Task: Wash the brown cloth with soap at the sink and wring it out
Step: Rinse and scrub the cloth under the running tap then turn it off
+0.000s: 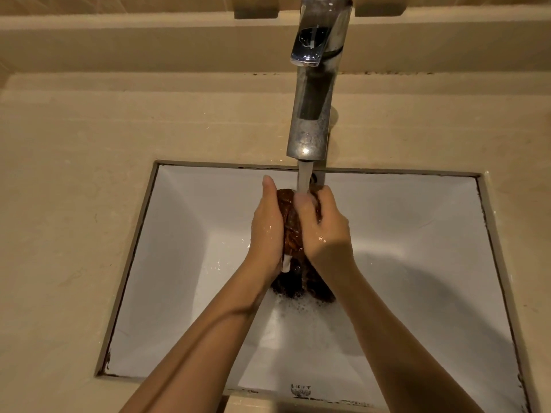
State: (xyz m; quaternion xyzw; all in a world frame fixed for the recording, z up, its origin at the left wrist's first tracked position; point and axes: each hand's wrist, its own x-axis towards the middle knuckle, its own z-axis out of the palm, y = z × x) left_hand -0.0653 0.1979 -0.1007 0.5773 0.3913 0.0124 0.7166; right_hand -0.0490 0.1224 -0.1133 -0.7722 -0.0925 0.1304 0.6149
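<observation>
Over the sink (179, 239), left grip (267, 231) holds the brown cloth (293, 234) from its side, bunched under the tap (313, 114) stream; right grip (323, 231) wraps its top. Risk: stream hits our knuckles and splashes the tabletop (512, 138); soapy cloth can slip when we wring.

Most of the brown cloth (290, 231) is covered by the left hand (267, 231) and right hand (323, 231) clasped round it, and the left fingers are hidden behind it. The small white piece (286, 263) at the left hand's heel cannot be identified, and the mark (301, 390) on the near rim of the sink (417, 234) is too small to be read. The faucet (316, 84) is cut off at its top by the far edge, both forearms (208, 338) by the near edge.
</observation>
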